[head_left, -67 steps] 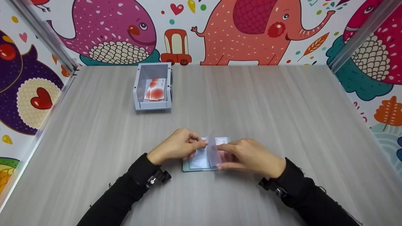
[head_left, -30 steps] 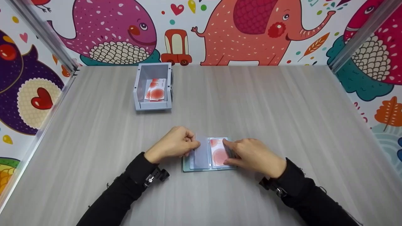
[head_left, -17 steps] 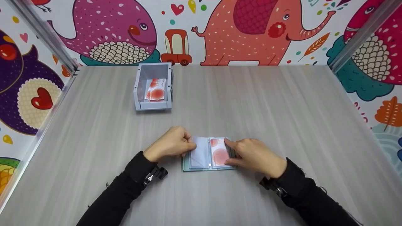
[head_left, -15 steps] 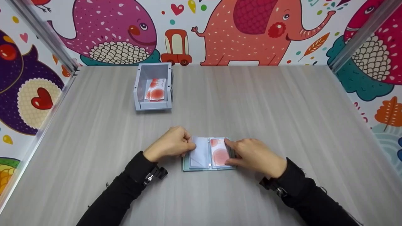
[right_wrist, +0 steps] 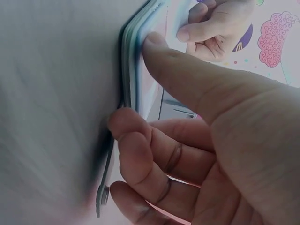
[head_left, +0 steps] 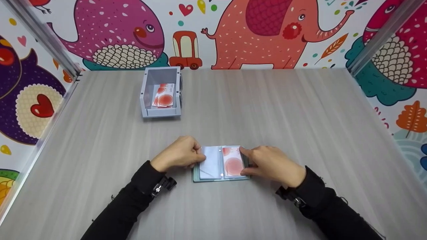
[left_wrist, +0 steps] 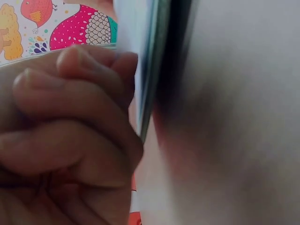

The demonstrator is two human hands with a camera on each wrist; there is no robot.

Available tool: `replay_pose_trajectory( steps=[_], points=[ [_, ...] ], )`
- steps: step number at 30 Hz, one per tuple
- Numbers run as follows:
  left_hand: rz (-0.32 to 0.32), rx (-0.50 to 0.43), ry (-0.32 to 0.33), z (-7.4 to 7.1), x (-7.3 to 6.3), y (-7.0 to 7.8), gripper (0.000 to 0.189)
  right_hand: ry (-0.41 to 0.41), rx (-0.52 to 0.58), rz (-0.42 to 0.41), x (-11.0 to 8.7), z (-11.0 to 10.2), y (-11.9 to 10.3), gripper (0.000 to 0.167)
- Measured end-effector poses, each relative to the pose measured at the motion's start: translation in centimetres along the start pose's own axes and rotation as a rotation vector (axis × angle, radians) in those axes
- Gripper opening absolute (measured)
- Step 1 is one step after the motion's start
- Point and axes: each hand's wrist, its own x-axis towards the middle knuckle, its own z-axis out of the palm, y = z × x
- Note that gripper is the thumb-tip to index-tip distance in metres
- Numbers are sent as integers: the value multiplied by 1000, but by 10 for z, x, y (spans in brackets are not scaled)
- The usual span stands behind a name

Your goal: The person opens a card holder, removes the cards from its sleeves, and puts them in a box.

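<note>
A small card holder with a mint-green cover lies spread on the table in the head view. Its left side shows a clear sleeve page with no printed card visible in it. On the right side, a white card with a pink-red circle sits in a clear sleeve. My left hand pinches the left page's outer edge, its other fingers curled in the left wrist view. My right hand grips the right edge. Its thumb lies on the page side, the other fingers curled near the cover.
A grey bin stands at the back left, with several red-and-white cards inside. Printed panels with cartoon animals close off the back and sides of the wood-grain table. A strap with a snap sticks out from the card holder.
My left hand has turned a clear page from right to left, uncovering the printed card, and moved slightly left. The right hand has shifted a little right to the holder's edge.
</note>
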Motion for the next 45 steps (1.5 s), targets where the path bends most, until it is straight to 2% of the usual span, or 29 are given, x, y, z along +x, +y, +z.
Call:
replay_pose_trajectory(
  steps=[15,20,27,35,41,45],
  points=[
    [32,68,50,1,0,0,36,19,-34,-24,1,0,-1,62],
    [52,100,91,2,0,2,36,25,-60,-31,2,1,0,55],
    [108,134,144,6,-1,7,32,31,-69,-39,2,1,-1,54],
    [142,75,98,11,-4,15,26,17,-55,-29,1,3,-1,64],
    [206,53,75,16,-5,19,20,29,-56,-36,3,5,-1,63],
    [225,49,66,20,-3,17,18,39,-69,-45,3,8,-2,63]
  ],
)
